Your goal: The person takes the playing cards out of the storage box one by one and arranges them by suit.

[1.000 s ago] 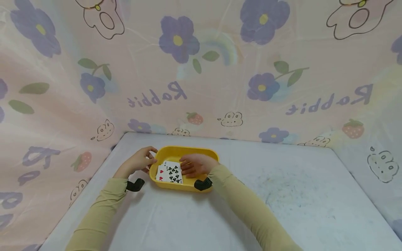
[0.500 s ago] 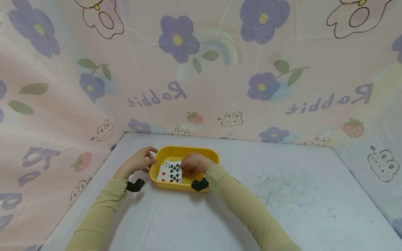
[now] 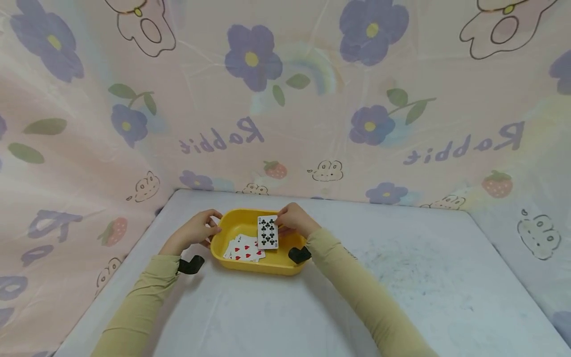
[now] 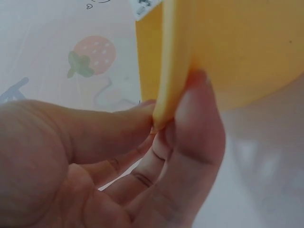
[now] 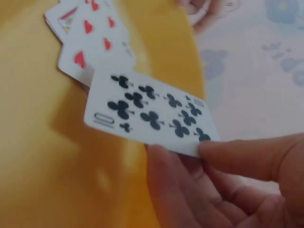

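A yellow oval basin stands on the white table. My left hand pinches its left rim between thumb and fingers; in the left wrist view the thumb lies on one side of the rim and a finger on the other. Above the basin, my right hand pinches a ten of clubs playing card by its edge, face showing. In the right wrist view the card is tilted. Beneath it, several more playing cards lie loosely overlapped at the basin's left end, a hearts card on top.
The white table extends to the right, with dark smudges on its surface. A patterned cloth with flowers and rabbits hangs behind and at the sides. Black wrist cameras sit on both wrists.
My right hand has gripped the ten of clubs, lifted it off the pile and drawn it rightward, uncovering a hearts card. The left hand has stayed on the rim.
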### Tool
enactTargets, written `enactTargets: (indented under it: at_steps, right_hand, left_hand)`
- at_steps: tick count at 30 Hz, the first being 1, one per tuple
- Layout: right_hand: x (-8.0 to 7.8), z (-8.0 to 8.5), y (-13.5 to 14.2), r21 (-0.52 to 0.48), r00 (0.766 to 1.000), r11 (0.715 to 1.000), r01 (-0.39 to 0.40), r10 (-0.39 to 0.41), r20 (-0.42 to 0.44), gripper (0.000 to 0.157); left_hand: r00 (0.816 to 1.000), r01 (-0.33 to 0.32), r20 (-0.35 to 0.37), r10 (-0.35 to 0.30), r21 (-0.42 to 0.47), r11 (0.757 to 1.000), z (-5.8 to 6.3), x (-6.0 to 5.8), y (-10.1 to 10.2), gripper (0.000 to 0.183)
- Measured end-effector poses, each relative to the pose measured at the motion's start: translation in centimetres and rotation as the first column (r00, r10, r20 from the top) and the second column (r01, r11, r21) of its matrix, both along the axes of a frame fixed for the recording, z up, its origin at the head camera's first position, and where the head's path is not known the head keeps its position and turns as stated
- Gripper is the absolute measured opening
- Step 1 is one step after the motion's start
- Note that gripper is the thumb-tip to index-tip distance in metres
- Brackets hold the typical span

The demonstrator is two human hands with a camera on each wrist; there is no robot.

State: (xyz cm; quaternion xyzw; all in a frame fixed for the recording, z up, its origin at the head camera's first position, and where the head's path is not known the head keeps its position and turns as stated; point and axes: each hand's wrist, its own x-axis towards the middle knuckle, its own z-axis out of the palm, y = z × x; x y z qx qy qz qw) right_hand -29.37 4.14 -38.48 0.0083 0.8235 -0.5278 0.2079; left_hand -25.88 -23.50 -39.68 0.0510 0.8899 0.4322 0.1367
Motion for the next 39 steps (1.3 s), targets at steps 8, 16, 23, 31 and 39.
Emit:
enactTargets:
  at_steps: [8,16,23,31,39]
  right_hand:
    - [-1.1,2.1,5.4,-0.016,0.998,1.0,0.013,-0.014,-0.063,0.028]
    - [-2.3,1.8,11.8,-0.042,0.98,0.986,0.163,-0.167,-0.108,0.035]
    - [-2.6,-0.5,15.3,-0.1,0.962,0.96,0.262,-0.267,-0.046,0.038]
    - [-3.1,-3.4,17.1,-0.155,0.969,0.958,0.24,-0.245,-0.012,0.036]
    - [-3.0,-4.9,16.8,-0.161,0.963,0.95,0.268,-0.267,0.025,0.041]
  left_hand:
    - [1.0,-0.027,-0.009,0.027,0.011,1.0,-0.4,-0.4,-0.1,0.037]
    - [0.998,-0.054,0.016,0.053,0.023,0.998,-0.7,-0.4,-0.2,0.028]
    - [0.998,-0.056,0.032,0.054,0.047,0.997,-0.5,-0.2,0.0,0.027]
    - [0.997,-0.075,0.022,0.073,0.089,0.993,-0.8,-0.3,0.0,0.025]
    - [0.996,-0.094,0.004,0.094,0.098,0.991,-0.5,-0.1,0.7,0.027]
